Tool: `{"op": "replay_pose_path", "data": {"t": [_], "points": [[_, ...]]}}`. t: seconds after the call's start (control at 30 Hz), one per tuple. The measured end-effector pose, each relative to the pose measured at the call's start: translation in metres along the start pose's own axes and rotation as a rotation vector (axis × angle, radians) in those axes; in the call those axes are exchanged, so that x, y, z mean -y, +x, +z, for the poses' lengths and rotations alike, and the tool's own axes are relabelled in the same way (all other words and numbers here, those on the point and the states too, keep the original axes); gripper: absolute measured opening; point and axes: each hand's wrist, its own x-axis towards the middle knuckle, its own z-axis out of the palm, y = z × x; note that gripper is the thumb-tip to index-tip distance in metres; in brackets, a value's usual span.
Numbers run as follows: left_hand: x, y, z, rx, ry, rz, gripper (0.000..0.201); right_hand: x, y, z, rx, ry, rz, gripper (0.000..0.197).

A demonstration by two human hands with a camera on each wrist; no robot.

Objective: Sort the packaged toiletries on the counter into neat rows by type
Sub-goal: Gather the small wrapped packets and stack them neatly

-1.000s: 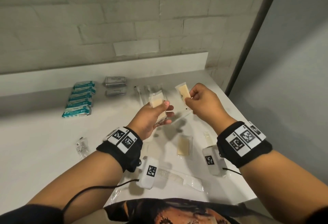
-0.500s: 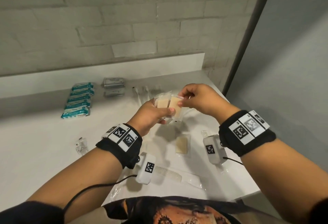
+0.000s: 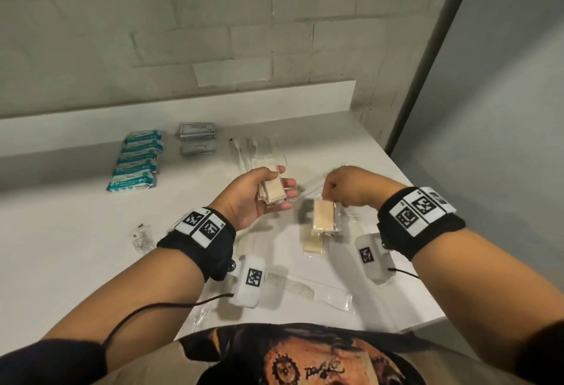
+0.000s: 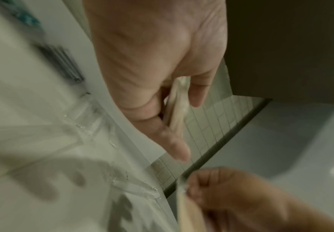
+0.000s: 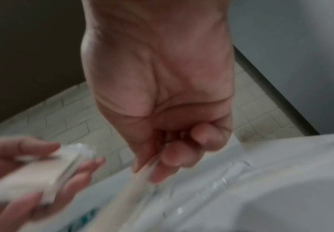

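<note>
My left hand (image 3: 276,184) is raised palm up over the white counter (image 3: 76,232) and grips a small stack of clear-wrapped tan pads (image 3: 272,188); the left wrist view shows the stack (image 4: 177,100) edge-on between thumb and fingers. To its right, my right hand (image 3: 334,193) pinches the top edge of another tan pad packet (image 3: 323,216), which hangs just above a similar packet (image 3: 313,244) lying on the counter. The right wrist view is blurred; the pinched wrapper (image 5: 140,177) trails below the fingertips (image 5: 172,157).
Sorted at the back are a row of teal packs (image 3: 137,158), grey sachets (image 3: 197,132) and clear-wrapped toothbrushes (image 3: 253,146). A wrapped comb (image 3: 293,287) lies near the front edge, a small clear packet (image 3: 142,236) at left. The counter ends close on the right.
My right hand passed its tan packet onto the left hand's stack, then dropped down and right and picked up another tan packet. The left hand stayed roughly in place.
</note>
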Motion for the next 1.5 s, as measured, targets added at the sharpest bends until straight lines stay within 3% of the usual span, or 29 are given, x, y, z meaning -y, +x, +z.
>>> {"op": "replay_pose_path", "data": {"t": [0.13,0.27,0.37,0.43,0.5,0.73,0.9,1.03,1.13,1.2,1.27,1.4,1.5], "points": [[0.004,-0.001,-0.002,0.059,0.01,0.027,0.023,0.002,0.009,0.024,0.12,-0.126,-0.036,0.024],[0.005,-0.002,-0.005,0.049,0.047,0.06,0.02,-0.005,0.016,0.023,0.003,-0.12,-0.053,0.023],[0.006,-0.002,-0.006,0.037,0.02,0.056,0.029,-0.003,0.016,0.011,-0.164,0.224,-0.077,0.018],[0.007,-0.001,-0.004,0.035,0.015,0.052,0.042,0.005,0.01,0.006,-0.193,0.539,-0.123,0.016],[0.007,0.0,-0.001,0.038,0.009,0.057,0.045,0.014,0.003,0.004,-0.196,0.674,-0.186,0.015],[0.006,0.001,0.0,0.028,0.003,0.083,0.053,0.016,0.002,0.009,-0.193,0.732,-0.229,0.017],[0.007,0.004,-0.003,-0.048,0.118,0.121,0.024,0.017,-0.003,0.007,-0.157,0.725,-0.251,0.008],[0.005,0.003,0.0,0.004,0.261,0.143,0.035,0.017,-0.005,-0.004,-0.25,0.83,-0.233,0.007],[0.005,0.003,0.0,-0.001,0.243,0.132,0.029,0.012,-0.002,-0.012,-0.286,0.716,-0.192,0.013],[0.005,0.002,-0.002,-0.014,0.206,0.128,0.021,0.002,0.004,-0.019,-0.395,0.459,-0.069,0.011],[0.005,0.002,-0.005,-0.031,0.147,0.107,0.018,-0.008,0.008,-0.022,-0.421,0.345,0.025,0.011],[0.004,0.0,-0.01,0.026,-0.002,0.039,0.034,-0.006,0.005,-0.014,-0.264,0.179,0.012,0.017],[0.006,-0.001,-0.009,0.055,-0.008,0.035,0.032,0.0,0.007,0.007,-0.116,-0.03,-0.013,0.024]]}}
